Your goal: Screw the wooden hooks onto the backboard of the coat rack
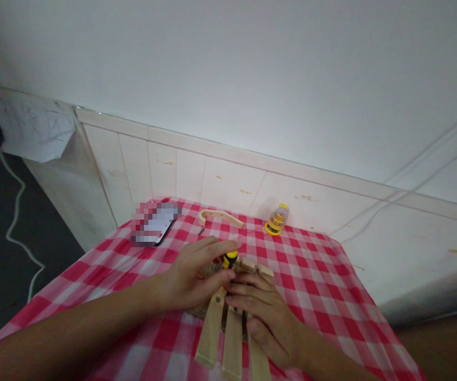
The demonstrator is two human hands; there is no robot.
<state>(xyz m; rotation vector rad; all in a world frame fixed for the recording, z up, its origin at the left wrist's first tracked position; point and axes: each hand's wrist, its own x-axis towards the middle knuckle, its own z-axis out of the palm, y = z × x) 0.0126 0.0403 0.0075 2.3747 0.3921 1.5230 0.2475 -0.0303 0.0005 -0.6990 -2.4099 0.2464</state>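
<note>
My left hand [200,272] is closed around a yellow-and-black screwdriver [230,257], which stands nearly upright with its tip hidden among the wooden parts. My right hand [266,312] lies over several pale wooden slats [233,344], fingers resting on them and pressing near the screwdriver. A dark screw head [217,299] shows in the left slat. The slats fan toward me, and short wooden ends stick out beyond my right fingers. Beneath them is a brownish woven-looking piece, mostly covered by my hands.
A red-and-white checked cloth [311,296] covers the table. Toward the wall lie a curved wooden hook-shaped piece [220,216], a small dark metal bit [201,231] and a phone [160,222], partly blurred. A clear-and-yellow bit case [277,219] stands by the white panelled wall [220,180].
</note>
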